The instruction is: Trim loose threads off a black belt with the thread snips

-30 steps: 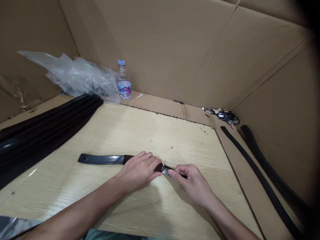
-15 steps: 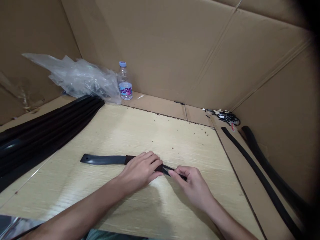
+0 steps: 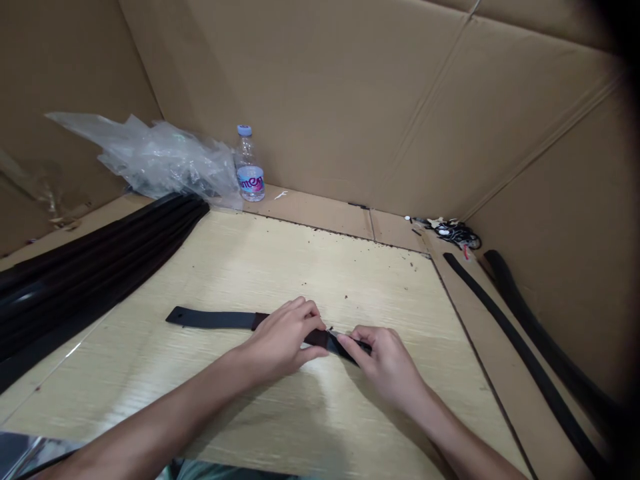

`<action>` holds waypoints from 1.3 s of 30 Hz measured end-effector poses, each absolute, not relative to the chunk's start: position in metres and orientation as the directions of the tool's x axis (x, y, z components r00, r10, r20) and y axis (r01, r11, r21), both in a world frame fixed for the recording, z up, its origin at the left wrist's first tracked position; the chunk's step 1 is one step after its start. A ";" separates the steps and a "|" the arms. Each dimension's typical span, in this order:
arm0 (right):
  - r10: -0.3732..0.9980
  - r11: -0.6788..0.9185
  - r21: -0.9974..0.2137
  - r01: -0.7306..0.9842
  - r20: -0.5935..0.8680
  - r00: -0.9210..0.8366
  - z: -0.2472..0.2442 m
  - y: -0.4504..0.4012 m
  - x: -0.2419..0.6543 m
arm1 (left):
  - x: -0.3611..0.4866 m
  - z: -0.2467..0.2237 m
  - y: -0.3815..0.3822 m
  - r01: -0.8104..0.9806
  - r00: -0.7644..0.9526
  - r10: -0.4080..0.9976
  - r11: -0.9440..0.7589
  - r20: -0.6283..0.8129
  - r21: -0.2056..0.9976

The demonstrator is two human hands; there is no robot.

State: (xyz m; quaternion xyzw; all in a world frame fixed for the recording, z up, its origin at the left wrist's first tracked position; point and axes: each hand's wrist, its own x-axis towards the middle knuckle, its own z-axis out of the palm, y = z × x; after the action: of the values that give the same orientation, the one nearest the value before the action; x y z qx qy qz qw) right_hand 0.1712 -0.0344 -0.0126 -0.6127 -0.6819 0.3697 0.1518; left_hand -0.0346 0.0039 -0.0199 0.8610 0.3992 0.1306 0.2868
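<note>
Right up close, my left hand [image 3: 280, 337] is curled over a black strip [image 3: 215, 318], fingers closed down on its dark brown wrapped bit [image 3: 316, 338]. My right hand [image 3: 385, 360] is just beside it, pinching the strip's other end between thumb and fingers. There's a tiny shiny bit [image 3: 330, 331] between the hands, too small to make out. The strip lies across a pale wood-grain board [image 3: 250, 413] with dark crumbs on it, and a shiny metal piece [image 3: 30, 453] sits at the near left corner.

Further out, there's a stack of black strips [image 3: 85, 287] on the left and two black rubber strips [image 3: 520, 340] on the right. At the back are a plastic bag [image 3: 165, 160], a water bottle [image 3: 249, 167], a small tangle of bits [image 3: 453, 233] and cardboard walls [image 3: 320, 87].
</note>
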 end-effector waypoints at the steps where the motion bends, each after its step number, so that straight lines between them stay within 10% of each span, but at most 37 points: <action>1: 0.948 -0.021 -0.686 0.728 -0.243 -0.203 -0.013 -0.034 0.171 | -0.034 -0.018 0.006 0.602 0.660 0.751 -0.510 -0.022 0.615; 11: 0.954 0.012 -0.682 0.732 -0.212 -0.213 -0.008 -0.037 0.167 | -0.031 -0.007 0.039 0.418 0.774 0.575 -0.152 -0.264 0.895; 39: 0.870 -0.233 -0.781 0.579 -0.434 -0.235 -0.001 -0.026 0.174 | -0.017 -0.018 0.031 0.515 0.679 0.692 -0.212 -0.245 0.831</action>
State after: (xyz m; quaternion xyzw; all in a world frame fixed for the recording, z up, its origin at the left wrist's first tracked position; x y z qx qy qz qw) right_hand 0.1741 -0.0259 -0.0014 -0.6013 -0.6021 0.5051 0.1439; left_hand -0.0173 0.0308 -0.0179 0.7732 0.3902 0.0899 0.4917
